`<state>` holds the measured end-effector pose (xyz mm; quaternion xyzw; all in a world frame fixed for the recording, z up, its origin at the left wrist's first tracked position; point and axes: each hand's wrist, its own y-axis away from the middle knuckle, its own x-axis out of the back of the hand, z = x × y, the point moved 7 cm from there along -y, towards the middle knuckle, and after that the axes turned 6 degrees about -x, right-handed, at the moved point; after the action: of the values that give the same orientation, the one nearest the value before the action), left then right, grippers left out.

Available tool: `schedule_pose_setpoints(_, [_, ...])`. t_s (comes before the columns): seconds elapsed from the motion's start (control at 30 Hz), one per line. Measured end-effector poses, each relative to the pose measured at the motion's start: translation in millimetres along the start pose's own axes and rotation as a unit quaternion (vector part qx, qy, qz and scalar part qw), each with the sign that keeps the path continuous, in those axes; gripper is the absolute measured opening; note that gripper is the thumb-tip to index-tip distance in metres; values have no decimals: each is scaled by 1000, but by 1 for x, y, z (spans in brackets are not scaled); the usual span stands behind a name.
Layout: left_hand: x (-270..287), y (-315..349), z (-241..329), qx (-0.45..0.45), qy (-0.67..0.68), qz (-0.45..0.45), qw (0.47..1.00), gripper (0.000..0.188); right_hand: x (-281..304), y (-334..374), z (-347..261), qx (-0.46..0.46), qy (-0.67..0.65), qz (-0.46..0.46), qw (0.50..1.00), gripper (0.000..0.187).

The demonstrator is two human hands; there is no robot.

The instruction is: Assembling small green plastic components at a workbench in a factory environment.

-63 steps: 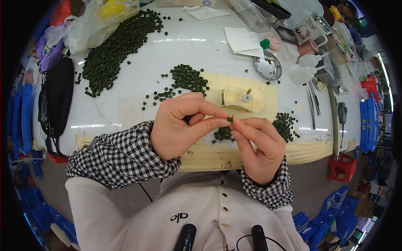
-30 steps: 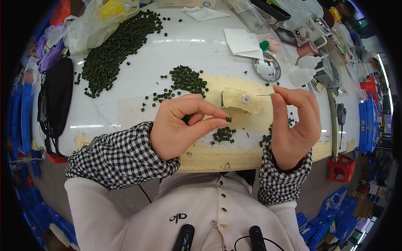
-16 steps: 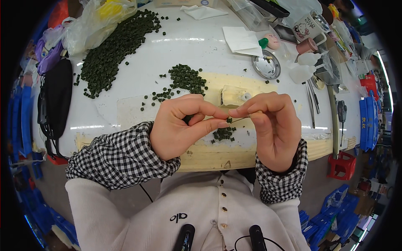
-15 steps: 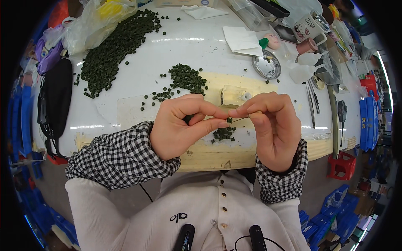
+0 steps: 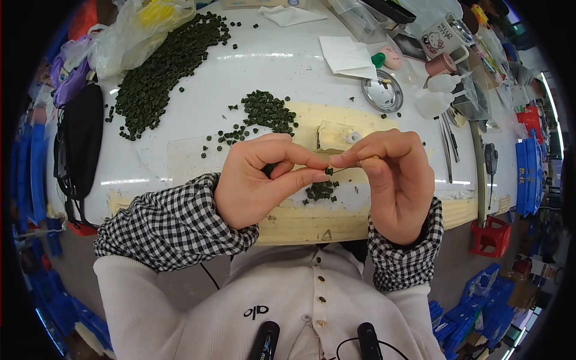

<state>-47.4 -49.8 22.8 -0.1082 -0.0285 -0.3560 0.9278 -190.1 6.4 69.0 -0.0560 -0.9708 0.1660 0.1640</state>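
Note:
Between thumb and forefinger, my left hand (image 5: 255,177) pinches a small dark green ring-like part (image 5: 329,171). My right hand (image 5: 399,180) grips a thin needle-like tool (image 5: 343,168), its tip at the part; the fingers hide its other end. Something dark shows inside the curled fingers of my left hand, too covered to name. Below the fingertips lies a small cluster of the same dark green parts (image 5: 321,191). A larger pile of dark green parts (image 5: 268,113) sits beyond my left hand. A cream-coloured block (image 5: 333,137) with a white round piece (image 5: 353,138) stands just past my fingers.
A big heap of dark green parts (image 5: 162,78) spreads at the far left beside plastic bags (image 5: 129,48) and a black pouch (image 5: 81,141). Far right are a round metal dish (image 5: 382,93), white squeeze bottles (image 5: 433,105), tweezers (image 5: 446,150) and a white mug (image 5: 443,39).
My right hand has shifted slightly to the right, and a bit more of the thin tool shows. My left hand stays in place, still pinching the part.

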Motion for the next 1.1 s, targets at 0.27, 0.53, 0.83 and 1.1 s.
schedule_pose_setpoints(0.27, [0, 0, 0, -6, -13, 5, 1000, 15, 26, -4, 9, 28, 147, 154, 977, 7])
schedule_pose_setpoints(0.53, [4, -1, -1, -6, -28, 17, 999, 14, 16, -10, 11, 46, 315, 89, 944, 14])
schedule_pose_setpoints(0.83, [8, -2, 1, -35, 10, 58, 998, 14, -9, 18, -6, 0, 136, 0, 991, 27])
schedule_pose_setpoints(1.1, [10, -2, 3, -78, -27, 73, 994, 13, -18, 23, 12, -7, 84, -14, 996, 29])
